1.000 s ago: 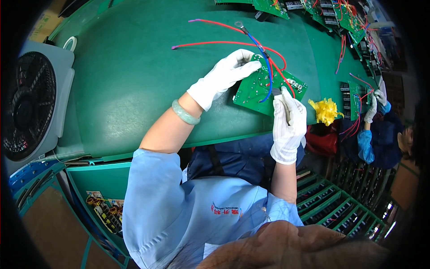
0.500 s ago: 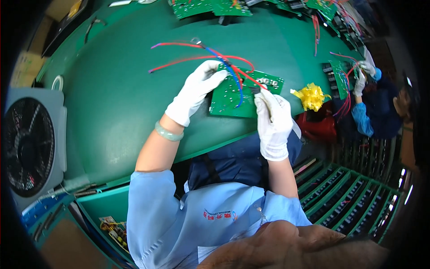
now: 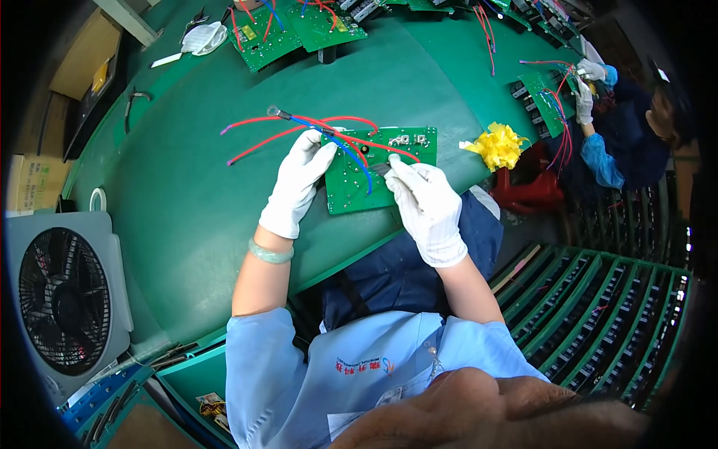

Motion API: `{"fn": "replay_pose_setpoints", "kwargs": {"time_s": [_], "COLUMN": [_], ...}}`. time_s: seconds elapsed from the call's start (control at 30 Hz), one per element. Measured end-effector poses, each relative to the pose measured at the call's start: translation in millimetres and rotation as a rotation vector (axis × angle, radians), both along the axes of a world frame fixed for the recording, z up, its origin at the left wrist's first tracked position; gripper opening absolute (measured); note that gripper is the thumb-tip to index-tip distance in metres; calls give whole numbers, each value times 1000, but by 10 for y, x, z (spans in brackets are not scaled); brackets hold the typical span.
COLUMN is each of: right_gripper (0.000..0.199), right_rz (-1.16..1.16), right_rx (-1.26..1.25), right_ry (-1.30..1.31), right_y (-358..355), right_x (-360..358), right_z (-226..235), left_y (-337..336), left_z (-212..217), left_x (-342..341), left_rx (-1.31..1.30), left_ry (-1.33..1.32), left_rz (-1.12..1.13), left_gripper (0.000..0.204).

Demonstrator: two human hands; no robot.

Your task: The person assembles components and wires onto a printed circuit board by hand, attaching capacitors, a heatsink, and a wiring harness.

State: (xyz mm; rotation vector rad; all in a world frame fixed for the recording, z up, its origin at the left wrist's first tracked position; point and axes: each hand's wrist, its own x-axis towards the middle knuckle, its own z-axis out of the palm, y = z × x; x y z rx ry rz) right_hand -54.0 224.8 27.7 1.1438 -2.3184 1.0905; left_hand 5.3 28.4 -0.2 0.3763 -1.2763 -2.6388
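A green circuit board point(image 3: 351, 187) is held above the bench in front of me, its face with solder points and a few small parts turned up. My left hand point(image 3: 305, 168), in a white glove, grips its left edge with the thumb on top. Red wires point(image 3: 268, 139) and a blue wire point(image 3: 357, 159) cross the board, some reaching out past its left edge; a ring terminal point(image 3: 274, 111) shows beyond the far left corner. My gloved right hand point(image 3: 426, 198) is closed in a pinch over the board's middle, around a small dark-grey piece point(image 3: 381, 169) whose kind I cannot make out.
A yellow ribbon bundle point(image 3: 496, 147) lies at the green bench's right edge. More wired boards point(image 3: 265, 45) stand along the far side. A fan point(image 3: 67, 299) is at left, slotted green racks point(image 3: 591, 307) at right. A co-worker's gloved hands point(image 3: 585, 97) handle another board.
My view has shifted, so the bench things appear displaced. My right hand's fingertips have moved left across the board, toward its middle. The left hand keeps its grip.
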Motion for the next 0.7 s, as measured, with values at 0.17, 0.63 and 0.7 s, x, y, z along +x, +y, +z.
{"fn": "replay_pose_setpoints", "kwargs": {"time_s": [0.17,0.63,0.7], "right_gripper": [29,27,27], "right_rz": [-60,-89,-102], "right_rx": [-56,-46,-20], "right_ry": [14,143,152], "right_y": [-12,-25,-19], "right_x": [-40,-56,-55], "right_z": [-32,-103,-129], "left_y": [8,-10,-6], "left_z": [1,-17,-32], "left_x": [-9,15,6], "left_rx": [-57,-14,-24], "left_ry": [11,12,9], "left_rz": [27,18,25], "left_gripper": [19,20,19]}}
